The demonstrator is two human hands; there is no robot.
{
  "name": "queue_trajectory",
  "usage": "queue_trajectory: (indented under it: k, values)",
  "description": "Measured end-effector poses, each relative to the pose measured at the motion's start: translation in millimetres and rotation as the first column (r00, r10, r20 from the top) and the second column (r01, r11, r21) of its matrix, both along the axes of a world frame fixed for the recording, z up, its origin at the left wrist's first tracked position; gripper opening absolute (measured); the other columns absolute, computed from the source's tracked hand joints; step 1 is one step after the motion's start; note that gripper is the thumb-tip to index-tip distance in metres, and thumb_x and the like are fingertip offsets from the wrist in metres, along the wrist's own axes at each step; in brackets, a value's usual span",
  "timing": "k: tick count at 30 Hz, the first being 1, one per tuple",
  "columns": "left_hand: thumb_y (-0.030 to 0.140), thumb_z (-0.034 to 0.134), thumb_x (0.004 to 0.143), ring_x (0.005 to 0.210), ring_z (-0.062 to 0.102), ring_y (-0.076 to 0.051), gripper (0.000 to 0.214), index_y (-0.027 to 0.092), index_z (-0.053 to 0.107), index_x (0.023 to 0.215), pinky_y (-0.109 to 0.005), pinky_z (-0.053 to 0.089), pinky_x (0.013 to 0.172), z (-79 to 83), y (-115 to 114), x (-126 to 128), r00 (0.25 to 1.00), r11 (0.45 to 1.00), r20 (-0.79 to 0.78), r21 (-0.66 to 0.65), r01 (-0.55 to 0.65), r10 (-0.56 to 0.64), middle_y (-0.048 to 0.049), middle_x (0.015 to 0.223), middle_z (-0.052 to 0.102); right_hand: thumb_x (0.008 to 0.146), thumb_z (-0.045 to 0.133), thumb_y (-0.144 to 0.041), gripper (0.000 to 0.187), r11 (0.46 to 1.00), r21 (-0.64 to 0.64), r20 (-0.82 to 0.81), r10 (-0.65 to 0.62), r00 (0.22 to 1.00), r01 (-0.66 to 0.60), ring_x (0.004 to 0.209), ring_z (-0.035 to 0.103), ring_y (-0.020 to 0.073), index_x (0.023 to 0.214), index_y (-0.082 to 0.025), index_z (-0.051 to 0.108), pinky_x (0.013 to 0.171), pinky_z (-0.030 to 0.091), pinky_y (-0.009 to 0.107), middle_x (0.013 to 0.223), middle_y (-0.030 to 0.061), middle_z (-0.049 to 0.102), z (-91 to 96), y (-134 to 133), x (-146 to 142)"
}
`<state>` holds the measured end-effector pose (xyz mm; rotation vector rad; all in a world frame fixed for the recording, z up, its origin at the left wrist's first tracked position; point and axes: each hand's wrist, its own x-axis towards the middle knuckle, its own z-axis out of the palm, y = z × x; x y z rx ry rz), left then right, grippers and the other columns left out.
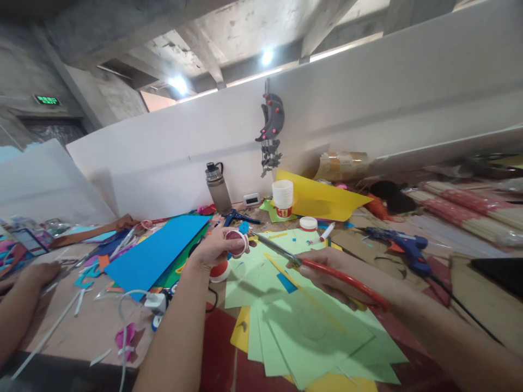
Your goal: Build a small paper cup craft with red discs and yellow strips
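My left hand (pixel 216 247) is closed around a small round roll of tape (pixel 236 242), held up over the table. My right hand (pixel 327 275) grips red-handled scissors (pixel 310 262); their metal blades point left toward the tape roll and almost touch it. Below both hands lies a fan of light green paper sheets (pixel 310 326) with yellow sheets underneath and a small blue scrap (pixel 286 282) on top. A red and white round container (pixel 219 270) sits just under my left wrist.
A blue sheet (pixel 155 250) lies left of my hands. At the back stand a grey bottle (pixel 217 188), stacked paper cups (pixel 283 198) and yellow paper (pixel 322 198). A blue glue gun (pixel 404 246) lies at right. Another person's arm (pixel 20 294) rests at far left.
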<state>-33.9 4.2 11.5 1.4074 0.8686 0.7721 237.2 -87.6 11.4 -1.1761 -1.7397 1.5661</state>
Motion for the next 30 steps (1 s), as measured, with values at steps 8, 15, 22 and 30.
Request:
queue_trajectory:
  k: [8, 15, 22, 30]
  values:
    - [0.034, 0.076, 0.058, 0.065, 0.062, -0.018, 0.029, 0.011, 0.067, 0.074, -0.021, 0.041, 0.050, 1.3, -0.2, -1.1, 1.000, 1.000, 0.009, 0.013, 0.011, -0.011, -0.0109, 0.067, 0.067, 0.078, 0.049, -0.058, 0.039, 0.991, 0.095, 0.059, 0.089, 0.994, -0.094, 0.037, 0.030, 0.0018, 0.087, -0.019, 0.048, 0.033, 0.026, 0.014, 0.055, -0.0080, 0.034, 1.3, -3.1, 0.8]
    - [0.034, 0.075, 0.059, 0.058, 0.058, -0.014, 0.026, 0.011, 0.067, 0.069, -0.020, 0.040, 0.049, 4.2, -2.1, -1.9, 0.999, 1.000, -0.026, 0.021, 0.023, -0.023, -0.0110, 0.065, 0.066, 0.080, 0.044, -0.061, 0.043, 0.995, 0.051, 0.077, 0.077, 0.994, -0.081, 0.034, 0.027, 0.0025, 0.090, -0.019, 0.048, 0.030, 0.023, 0.013, 0.049, -0.0098, 0.029, -1.8, -2.8, -1.2]
    - [0.033, 0.075, 0.057, 0.066, 0.061, -0.018, 0.026, 0.011, 0.067, 0.068, -0.021, 0.040, 0.050, 5.2, -2.2, -1.9, 0.998, 0.999, -0.053, 0.026, 0.031, -0.030, -0.0116, 0.065, 0.066, 0.080, 0.045, -0.059, 0.043, 0.997, 0.008, 0.069, 0.081, 0.994, -0.082, 0.031, 0.027, 0.0024, 0.091, -0.019, 0.051, 0.029, 0.023, 0.012, 0.044, -0.0104, 0.030, 0.2, -2.8, -1.8]
    - [0.032, 0.074, 0.058, 0.072, 0.063, -0.022, 0.024, 0.011, 0.066, 0.066, -0.022, 0.040, 0.052, 5.3, -2.8, -1.1, 0.997, 0.999, -0.067, 0.032, 0.039, -0.036, -0.0105, 0.064, 0.066, 0.080, 0.045, -0.060, 0.042, 0.996, -0.014, 0.037, 0.086, 0.996, -0.086, 0.029, 0.028, 0.0023, 0.087, -0.018, 0.051, 0.025, 0.023, 0.013, 0.046, -0.0098, 0.033, -5.7, -1.1, -0.7]
